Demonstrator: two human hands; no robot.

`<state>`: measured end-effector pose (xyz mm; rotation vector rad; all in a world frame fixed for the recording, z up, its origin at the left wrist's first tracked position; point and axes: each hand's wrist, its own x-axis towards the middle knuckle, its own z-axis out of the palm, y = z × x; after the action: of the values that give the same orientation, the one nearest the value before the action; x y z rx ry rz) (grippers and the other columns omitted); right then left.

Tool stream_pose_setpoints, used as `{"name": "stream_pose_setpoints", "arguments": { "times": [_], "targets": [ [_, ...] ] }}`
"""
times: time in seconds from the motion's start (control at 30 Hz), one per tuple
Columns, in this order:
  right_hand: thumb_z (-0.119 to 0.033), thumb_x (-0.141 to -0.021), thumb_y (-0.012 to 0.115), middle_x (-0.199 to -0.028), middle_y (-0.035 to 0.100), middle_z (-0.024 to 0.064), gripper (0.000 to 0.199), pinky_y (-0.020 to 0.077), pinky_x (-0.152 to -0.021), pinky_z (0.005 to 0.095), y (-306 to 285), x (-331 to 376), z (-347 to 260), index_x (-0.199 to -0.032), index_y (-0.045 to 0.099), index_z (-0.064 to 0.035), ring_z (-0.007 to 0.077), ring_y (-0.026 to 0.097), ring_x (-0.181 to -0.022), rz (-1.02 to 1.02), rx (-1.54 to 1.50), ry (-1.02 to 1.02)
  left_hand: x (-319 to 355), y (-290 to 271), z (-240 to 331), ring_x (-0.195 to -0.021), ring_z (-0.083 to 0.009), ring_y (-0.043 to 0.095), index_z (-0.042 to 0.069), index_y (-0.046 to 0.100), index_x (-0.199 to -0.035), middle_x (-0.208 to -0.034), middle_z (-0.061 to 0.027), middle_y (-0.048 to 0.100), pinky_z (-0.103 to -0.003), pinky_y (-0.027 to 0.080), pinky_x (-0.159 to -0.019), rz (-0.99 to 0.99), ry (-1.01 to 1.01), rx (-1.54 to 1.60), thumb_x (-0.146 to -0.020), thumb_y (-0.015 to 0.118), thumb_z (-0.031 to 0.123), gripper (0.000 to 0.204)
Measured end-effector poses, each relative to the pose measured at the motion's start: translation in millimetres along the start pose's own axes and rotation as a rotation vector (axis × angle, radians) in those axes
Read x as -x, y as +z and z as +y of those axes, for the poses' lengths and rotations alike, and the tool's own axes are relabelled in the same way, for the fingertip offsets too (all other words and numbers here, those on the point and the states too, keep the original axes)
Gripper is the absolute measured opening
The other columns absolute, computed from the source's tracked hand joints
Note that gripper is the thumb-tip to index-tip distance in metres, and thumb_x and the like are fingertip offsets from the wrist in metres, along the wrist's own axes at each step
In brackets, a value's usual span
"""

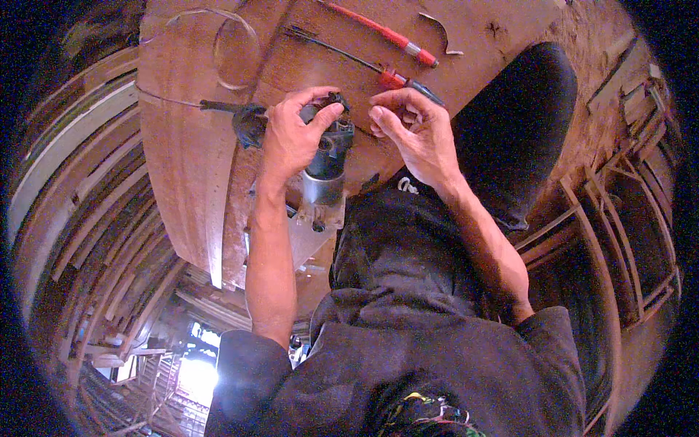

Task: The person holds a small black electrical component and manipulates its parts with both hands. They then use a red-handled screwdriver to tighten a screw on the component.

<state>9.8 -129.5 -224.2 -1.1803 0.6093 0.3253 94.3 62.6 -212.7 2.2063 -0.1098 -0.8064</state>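
Note:
My left hand (300, 131) is closed round the black upper end of a corded power tool (325, 178), which looks like a trim router with a silver barrel and a clear base. Its thumb and fingertips meet at a small dark part on top of the tool. Just to the right, my right hand (416, 131) is held apart from the tool. Thumb and fingers are curled together there, and whatever lies between them is too small or hidden to name. Beyond that hand lies a screwdriver (389, 76) with a red and black handle and a long dark shaft.
A red pen-shaped tool (386, 33) and a thin curved strip (440, 33) lie on the brown wooden board (182, 160). A cable (237, 51) loops at the far left. Curved timber (80, 197) is stacked left; wooden frames (604, 226) stand right. My bent leg (524, 131) borders the board.

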Motion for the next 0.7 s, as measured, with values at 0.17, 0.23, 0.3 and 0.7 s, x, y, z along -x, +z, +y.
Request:
{"name": "stream_pose_setpoints", "arguments": {
  "times": [0.17, 0.23, 0.3, 0.7],
  "targets": [
    [-0.018, -0.096, 0.071, -0.091, 0.068, 0.0018, 0.023, 0.0563, -0.074, 0.0253, -3.9, 3.9, 23.0, -0.108, 0.068, 0.0009, 0.0094, 0.066, -0.079, 0.067, -0.001, 0.108, -2.9, 0.0, -9.1, -0.098, -0.0261, 0.071, 0.003, 0.075, -0.109, -0.104, -0.0158, 0.075, -0.035, 0.053, -0.088, -0.074, -0.045, 0.018, -0.085, 0.079, 0.024, 0.033],
    [-0.019, -0.096, 0.071, -0.09, 0.068, 0.0019, 0.023, 0.0563, -0.073, 0.0256, -4.7, 4.1, 24.6, -0.108, 0.068, 0.0008, 0.0096, 0.066, -0.079, 0.083, -0.005, 0.117, -3.4, 0.7, -8.8, -0.097, -0.0248, 0.071, 0.003, 0.075, -0.109, -0.104, -0.0152, 0.075, -0.035, 0.054, -0.087, -0.084, -0.058, 0.006, -0.084, 0.079, 0.024, 0.033],
    [-0.019, -0.096, 0.071, -0.09, 0.068, 0.0019, 0.023, 0.056, -0.072, 0.0257, -4.9, 2.8, 31.1, -0.108, 0.068, 0.0009, 0.01, 0.066, -0.078, 0.062, -0.031, 0.11, -2.7, 1.9, -7.4, -0.096, -0.0234, 0.072, 0.003, 0.075, -0.109, -0.103, -0.0145, 0.075, -0.034, 0.054, -0.086, -0.075, -0.079, 0.033, -0.085, 0.079, 0.024, 0.033],
    [-0.016, -0.098, 0.068, -0.094, 0.071, 0.0068, 0.024, 0.0573, -0.07, 0.0268, 0.8, -2.3, 37.5, -0.109, 0.068, 0.0045, 0.0131, 0.069, -0.079, 0.014, -0.148, 0.159, -5.4, 5.0, -3.4, -0.093, -0.0196, 0.072, 0.001, 0.075, -0.109, -0.1, -0.0141, 0.076, -0.032, 0.054, -0.085, -0.072, -0.156, 0.059, -0.085, 0.079, 0.026, 0.035]
  ]
}}
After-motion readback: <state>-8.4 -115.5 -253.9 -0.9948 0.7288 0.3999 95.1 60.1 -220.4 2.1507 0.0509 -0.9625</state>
